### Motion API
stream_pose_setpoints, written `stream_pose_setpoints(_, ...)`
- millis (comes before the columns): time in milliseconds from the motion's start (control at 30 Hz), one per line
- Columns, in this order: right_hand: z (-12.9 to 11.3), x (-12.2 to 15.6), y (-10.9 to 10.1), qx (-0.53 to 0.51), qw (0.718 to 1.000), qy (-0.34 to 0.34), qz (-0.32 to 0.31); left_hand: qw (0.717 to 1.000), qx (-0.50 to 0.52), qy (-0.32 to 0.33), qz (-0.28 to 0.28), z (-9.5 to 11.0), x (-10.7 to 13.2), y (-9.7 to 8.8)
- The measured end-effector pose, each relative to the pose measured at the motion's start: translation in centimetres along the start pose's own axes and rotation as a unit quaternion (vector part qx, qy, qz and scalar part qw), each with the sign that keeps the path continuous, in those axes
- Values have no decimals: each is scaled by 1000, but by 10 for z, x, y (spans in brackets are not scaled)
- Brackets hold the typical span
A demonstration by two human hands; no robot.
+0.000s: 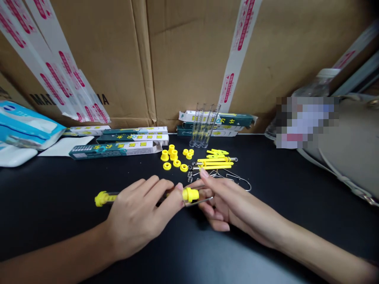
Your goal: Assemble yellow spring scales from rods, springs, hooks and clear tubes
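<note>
My left hand (142, 213) is wrapped round a clear-tubed spring scale with a yellow cap (102, 198) at its left end and a yellow collar (191, 194) at its right. Most of the tube is hidden under the fingers. A bent wire handle (199, 202) reaches from the right collar to my right hand (222, 197), whose curled fingers hold it. Just beyond my right hand lie metal wire hooks (241, 182), partly covered by it. Behind them are yellow rods with springs (216, 162) and thin yellow strips (217, 153).
Yellow caps (165, 155) and rings (177, 163) sit mid-table. Three clear tubes (204, 126) stand before printed boxes (242, 119); more boxes (115, 149) lie left. A tissue pack (28, 124) is far left, a plastic bottle (314, 85) and a bag (346, 146) right. Cardboard (183, 59) walls the back.
</note>
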State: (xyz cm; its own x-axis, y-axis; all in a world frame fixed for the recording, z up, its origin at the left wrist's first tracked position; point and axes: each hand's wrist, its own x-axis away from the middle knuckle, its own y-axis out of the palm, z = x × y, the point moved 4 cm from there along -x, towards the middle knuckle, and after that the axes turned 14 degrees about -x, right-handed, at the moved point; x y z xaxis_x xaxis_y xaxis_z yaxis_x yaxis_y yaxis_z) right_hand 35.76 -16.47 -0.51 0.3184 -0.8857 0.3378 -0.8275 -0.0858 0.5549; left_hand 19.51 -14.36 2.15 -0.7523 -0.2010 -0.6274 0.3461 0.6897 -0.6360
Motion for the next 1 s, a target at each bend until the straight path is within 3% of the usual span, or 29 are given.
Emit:
stream_pose_setpoints(133, 6, -1, 1, -13, 997, -16, -80, 1000, 5, -14, 1, -4, 0, -1)
stream_pose_setpoints(233, 10, -3, -1, -6, 995, -1, -103, 1000, 2, -20, 0, -5, 0, -2)
stream_pose_setpoints(400, 13, -6, -3, 3, 995, 8, -99, 1000, -7, -7, -1, -3, 1, -1)
stream_pose_setpoints(500, 15, -6, -4, 17, 996, -26, -79, 1000, -10, -5, -7, -3, 2, -1)
stream_pose_setpoints(600, 15, -2, -7, 108, 988, -101, -46, 1000, -17, 11, 10, -1, 4, -3)
stream_pose_setpoints(733, 13, 3, -7, 244, 955, -166, -27, 999, -18, 26, 29, 0, 4, -7)
stream_pose_setpoints(1000, 11, 2, -5, 237, 960, -144, -27, 1000, -7, 16, 13, -1, 0, -6)
